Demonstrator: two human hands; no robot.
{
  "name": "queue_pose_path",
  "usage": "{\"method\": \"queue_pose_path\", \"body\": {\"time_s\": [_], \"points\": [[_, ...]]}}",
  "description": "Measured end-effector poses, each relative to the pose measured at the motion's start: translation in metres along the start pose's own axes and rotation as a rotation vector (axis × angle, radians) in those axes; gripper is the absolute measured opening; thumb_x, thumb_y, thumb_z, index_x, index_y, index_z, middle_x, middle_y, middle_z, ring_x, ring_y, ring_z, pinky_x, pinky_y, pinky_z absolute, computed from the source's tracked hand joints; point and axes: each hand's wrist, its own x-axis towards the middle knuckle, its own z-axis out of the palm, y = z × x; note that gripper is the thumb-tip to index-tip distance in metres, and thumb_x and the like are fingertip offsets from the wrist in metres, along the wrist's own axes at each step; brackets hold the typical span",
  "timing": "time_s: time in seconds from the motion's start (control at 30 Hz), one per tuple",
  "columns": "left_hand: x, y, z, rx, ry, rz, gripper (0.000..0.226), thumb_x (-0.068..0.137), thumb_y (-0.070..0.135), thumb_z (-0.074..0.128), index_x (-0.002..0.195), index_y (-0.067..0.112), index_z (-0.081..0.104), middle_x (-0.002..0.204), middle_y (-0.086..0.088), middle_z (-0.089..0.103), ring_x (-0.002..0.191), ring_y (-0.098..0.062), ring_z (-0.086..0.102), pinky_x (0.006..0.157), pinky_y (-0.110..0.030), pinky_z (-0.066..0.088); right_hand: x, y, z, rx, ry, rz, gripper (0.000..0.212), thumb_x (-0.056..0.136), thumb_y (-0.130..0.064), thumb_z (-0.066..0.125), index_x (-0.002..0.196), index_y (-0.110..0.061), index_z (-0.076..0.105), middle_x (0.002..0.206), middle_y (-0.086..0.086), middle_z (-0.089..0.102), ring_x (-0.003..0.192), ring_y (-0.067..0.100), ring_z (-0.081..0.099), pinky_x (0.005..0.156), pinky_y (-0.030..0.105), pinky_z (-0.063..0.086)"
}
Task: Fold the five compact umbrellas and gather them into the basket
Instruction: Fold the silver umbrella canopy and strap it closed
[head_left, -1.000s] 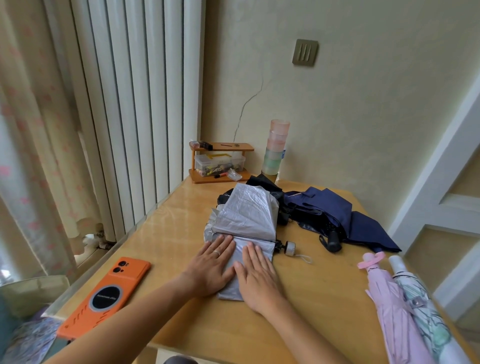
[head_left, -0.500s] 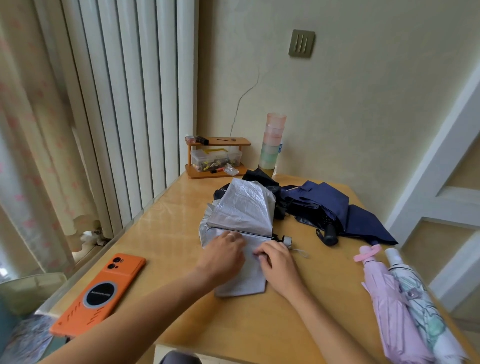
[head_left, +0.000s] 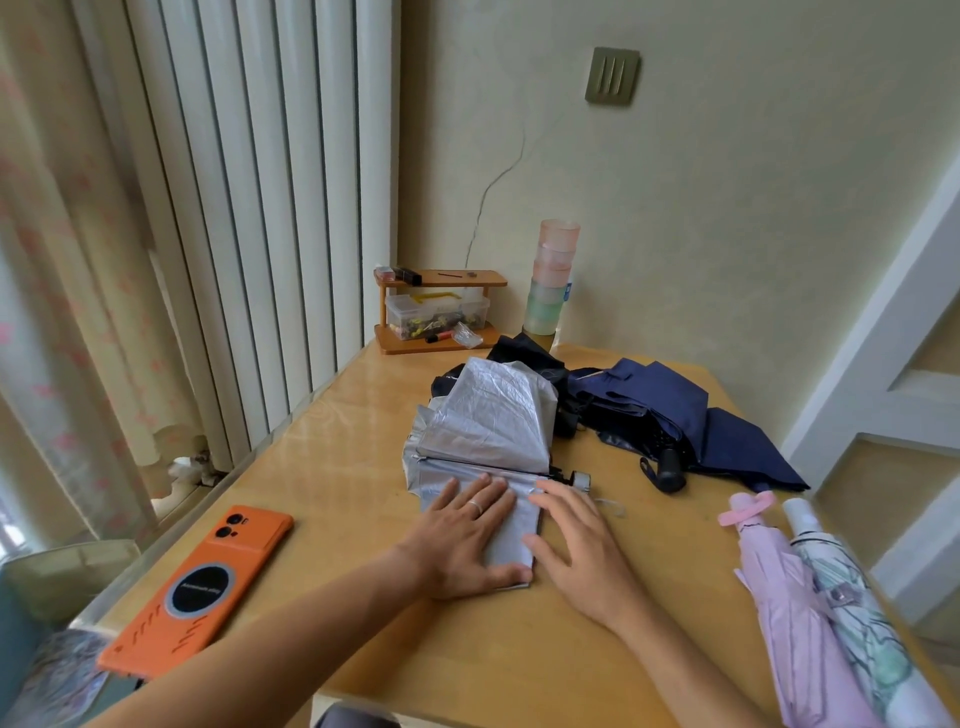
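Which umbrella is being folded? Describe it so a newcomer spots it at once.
On the wooden table, look at the middle, where the left hand and right hand rest. The silver umbrella lies there, crinkled panels half flattened; its neighbours are a navy umbrella, black umbrella, pink umbrella and white umbrella.

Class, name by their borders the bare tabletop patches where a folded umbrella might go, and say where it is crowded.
Bare wood lies between the orange phone and the silver umbrella, and between the right hand and the pink umbrella. Crowded: the far side, where the black umbrella and navy umbrella meet the silver one.
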Motion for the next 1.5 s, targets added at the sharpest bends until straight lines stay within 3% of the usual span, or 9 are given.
{"method": "queue_pose_path", "body": {"time_s": [0.1,0.3,0.47,0.63,0.83,0.9,1.0,1.13,1.5], "points": [[-0.002,0.0,-0.001,0.016,-0.009,0.017,0.104,0.086,0.088,0.021,0.162,0.024,-0.009,0.169,0.005,-0.016,0.153,-0.012,-0.023,0.125,-0.045,-0.013,-0.003,-0.008,0.001,-0.051,-0.127,-0.157,0.043,0.105,-0.041,0.045,0.141,-0.026,0.063,0.154,-0.014,0.049,0.143,-0.006,0.038,0.118,0.022,0.025],[-0.001,-0.002,0.004,-0.004,0.001,0.01,0.11,0.083,0.092,0.019,0.161,0.021,-0.011,0.168,0.005,-0.018,0.151,-0.01,-0.026,0.126,-0.046,-0.011,-0.001,-0.006,0.004,-0.187,-0.18,0.076,0.069,0.101,-0.059,0.018,0.152,-0.024,0.049,0.161,-0.013,0.037,0.148,-0.009,0.021,0.123,0.032,0.024],[-0.002,-0.001,0.0,-0.018,-0.011,0.023,0.107,0.085,0.089,0.018,0.161,0.022,-0.013,0.168,0.003,-0.019,0.152,-0.013,-0.026,0.126,-0.047,-0.01,-0.001,-0.018,-0.008,-0.108,-0.472,-0.016,0.066,0.103,-0.064,0.005,0.162,-0.037,0.013,0.167,-0.027,-0.001,0.15,-0.013,-0.008,0.126,0.026,-0.005],[-0.002,-0.001,0.0,-0.027,-0.005,0.004,0.111,0.083,0.092,0.02,0.162,0.02,-0.011,0.168,0.004,-0.018,0.152,-0.012,-0.026,0.126,-0.048,-0.01,-0.002,-0.027,-0.008,-0.25,-0.499,0.147,0.082,0.09,-0.073,-0.009,0.163,-0.037,-0.003,0.164,-0.028,-0.016,0.145,-0.016,-0.023,0.127,0.034,-0.009],[-0.004,-0.007,-0.005,-0.179,0.042,0.025,0.105,0.085,0.089,0.025,0.163,0.023,0.003,0.17,0.01,-0.006,0.153,-0.002,-0.018,0.127,-0.044,-0.007,-0.005,-0.028,-0.009,-0.252,-0.471,0.191,0.073,0.097,-0.067,-0.003,0.163,-0.037,-0.003,0.166,-0.027,-0.014,0.145,-0.015,-0.022,0.127,0.032,-0.009],[-0.006,-0.018,-0.011,-0.164,0.1,0.019,0.099,0.086,0.087,0.013,0.163,0.024,0.009,0.17,0.01,0.002,0.153,-0.002,-0.014,0.127,-0.045,-0.005,-0.006,-0.028,-0.009,-0.256,-0.473,0.193,0.069,0.099,-0.066,-0.001,0.162,-0.038,-0.002,0.166,-0.026,-0.014,0.146,-0.015,-0.022,0.128,0.034,-0.007],[-0.012,-0.037,-0.014,-0.044,0.08,0.025,0.092,0.086,0.085,0.001,0.162,0.034,0.007,0.169,0.01,-0.007,0.153,-0.005,-0.021,0.125,-0.046,-0.013,-0.006,-0.029,-0.008,-0.275,-0.467,0.196,0.063,0.105,-0.058,0.007,0.163,-0.035,-0.005,0.167,-0.022,-0.015,0.148,-0.011,-0.02,0.128,0.036,-0.005],[-0.015,-0.044,-0.005,-0.006,0.025,0.043,0.076,0.096,0.078,0.017,0.16,0.043,-0.004,0.166,0.014,-0.02,0.15,-0.007,-0.028,0.124,-0.044,-0.016,0.002,-0.032,-0.008,-0.233,-0.409,0.191,0.062,0.11,-0.046,0.018,0.163,-0.028,-0.008,0.168,-0.017,-0.018,0.15,-0.006,-0.021,0.128,0.03,-0.007],[-0.014,-0.048,-0.003,0.039,-0.015,0.054,0.089,0.089,0.087,0.018,0.159,0.041,-0.011,0.165,0.011,-0.025,0.15,-0.01,-0.03,0.123,-0.043,-0.02,0.006,-0.051,0.019,-0.338,-0.453,0.225,0.064,0.11,-0.044,0.016,0.164,-0.02,-0.009,0.169,-0.007,-0.02,0.154,0.005,-0.021,0.122,0.029,-0.018]]}}
